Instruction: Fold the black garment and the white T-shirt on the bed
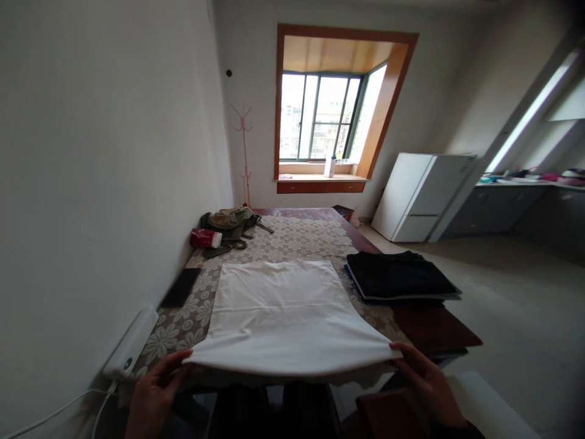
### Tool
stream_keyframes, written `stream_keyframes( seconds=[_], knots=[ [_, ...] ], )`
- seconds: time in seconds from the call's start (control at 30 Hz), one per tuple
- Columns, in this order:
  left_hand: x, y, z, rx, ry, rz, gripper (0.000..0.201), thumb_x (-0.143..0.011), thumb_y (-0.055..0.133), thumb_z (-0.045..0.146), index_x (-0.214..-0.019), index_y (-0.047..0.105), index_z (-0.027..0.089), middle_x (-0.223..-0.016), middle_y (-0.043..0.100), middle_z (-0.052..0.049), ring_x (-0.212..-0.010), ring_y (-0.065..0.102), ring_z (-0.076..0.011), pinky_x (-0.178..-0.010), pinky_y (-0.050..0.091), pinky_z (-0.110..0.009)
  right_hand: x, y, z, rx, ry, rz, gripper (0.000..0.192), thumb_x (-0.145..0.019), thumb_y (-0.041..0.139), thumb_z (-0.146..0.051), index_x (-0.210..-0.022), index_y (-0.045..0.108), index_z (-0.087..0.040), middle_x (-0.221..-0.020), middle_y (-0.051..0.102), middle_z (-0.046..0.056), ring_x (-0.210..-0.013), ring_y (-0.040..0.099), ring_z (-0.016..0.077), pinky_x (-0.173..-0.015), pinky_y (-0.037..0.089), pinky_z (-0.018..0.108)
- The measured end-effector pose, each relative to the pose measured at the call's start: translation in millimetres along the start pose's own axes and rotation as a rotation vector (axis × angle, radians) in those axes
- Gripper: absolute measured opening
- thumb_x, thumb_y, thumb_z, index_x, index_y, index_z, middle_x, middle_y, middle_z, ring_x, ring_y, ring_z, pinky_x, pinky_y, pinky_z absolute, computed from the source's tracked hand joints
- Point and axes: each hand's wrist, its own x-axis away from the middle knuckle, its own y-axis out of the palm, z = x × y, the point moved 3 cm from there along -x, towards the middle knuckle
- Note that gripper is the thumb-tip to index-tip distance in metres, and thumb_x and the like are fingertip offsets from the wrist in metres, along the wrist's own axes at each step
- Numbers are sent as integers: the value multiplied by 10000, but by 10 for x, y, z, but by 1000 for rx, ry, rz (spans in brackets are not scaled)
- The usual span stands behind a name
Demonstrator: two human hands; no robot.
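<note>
A white piece of fabric (283,317), probably a garment, lies spread over the table, its near edge drawn out toward me. My left hand (158,384) pinches the near left corner between thumb and fingers. At the near right corner, my right hand (418,375) grips the cloth the same way. Between the two hands the near edge sags in a shallow curve at the table's front. Faint creases cross the middle of the fabric. Whether it has several layers, I cannot tell.
A stack of dark folded clothes (400,274) sits right on the patterned tablecloth (301,235). Left are a backpack (233,222), a red tissue pack (205,238), a black flat object (181,288) and a white corded device (131,342) by the wall. A fridge (420,195) stands beyond.
</note>
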Motion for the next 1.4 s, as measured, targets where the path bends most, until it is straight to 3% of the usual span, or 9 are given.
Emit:
stream_keyframes(
  seconds=[0.13, 0.23, 0.37, 0.5, 0.67, 0.77, 0.93, 1.1, 1.4],
  knots=[
    [-13, -74, -58, 56, -18, 1, 491, -546, 810, 711, -741, 764, 263, -761, 773, 2, -701, 742, -215, -613, 610, -236, -101, -91, 101, 100, -72, 154, 471, -665, 783, -598, -932, 764, -211, -767, 769, 49, -788, 721, 249, -728, 588, 269],
    [87, -130, -27, 116, 71, 60, 476, -565, 810, 707, -678, 730, 251, -919, 776, -25, -912, 739, -248, -832, 615, -282, -77, -156, 173, 129, -157, 187, 436, -667, 787, -598, -872, 776, -213, -764, 748, 35, -733, 695, 218, -672, 579, 242],
    [289, -148, 3, 306, -1, 108, 408, -712, 724, 687, -770, 697, 284, -1062, 775, -32, -1191, 660, -310, -1109, 493, -431, 113, -182, 84, 78, -353, 193, 327, -720, 790, -537, -785, 755, -218, -994, 725, 60, -949, 702, 246, -829, 584, 265],
    [279, -194, 60, 313, -32, 110, 393, -738, 704, 680, -830, 667, 300, -979, 786, -15, -1180, 667, -318, -1125, 477, -475, 222, -96, -182, -46, -422, 167, 246, -827, 720, -472, -814, 698, -227, -1127, 705, 90, -1130, 659, 294, -971, 553, 374],
    [-400, -31, 227, 129, 64, 189, 489, -727, 675, 699, -909, 638, 246, -865, 753, -15, -869, 719, -259, -811, 606, -364, -366, 220, -621, -26, -420, 166, 333, -845, 687, -524, -949, 657, -209, -983, 736, 73, -945, 682, 248, -851, 546, 337],
    [-1031, 344, 293, 30, 145, 194, 497, -830, 550, 670, -994, 609, 205, -903, 727, -57, -835, 704, -243, -753, 584, -337, -1006, 547, -877, 123, -439, 263, 436, -845, 617, -593, -981, 647, -180, -918, 718, 64, -821, 645, 209, -741, 521, 297],
    [-1849, 1058, 223, -383, 110, 120, 346, -977, 371, 437, -1118, 574, 194, -1079, 726, -146, -1009, 700, -272, -866, 532, -358, -1861, 1169, -959, 518, -283, 287, 393, -946, 356, -419, -1096, 609, -157, -1049, 720, 142, -985, 672, 235, -852, 513, 305],
    [-2132, 1418, 19, -536, 45, -24, 273, -967, 418, 345, -1071, 615, 188, -938, 744, -156, -909, 716, -305, -776, 511, -360, -2142, 1448, -656, 718, -141, 227, 312, -960, 391, -312, -1092, 638, -175, -949, 729, 148, -946, 701, 264, -832, 494, 336],
    [-2282, 1463, -154, -563, 28, -163, 278, -948, 440, 337, -1118, 594, 181, -1013, 744, -164, -1017, 700, -310, -835, 487, -364, -2223, 1499, -525, 918, -90, 116, 350, -988, 342, -257, -1183, 612, -150, -1073, 722, 200, -1024, 699, 306, -879, 487, 418]
  ],
)
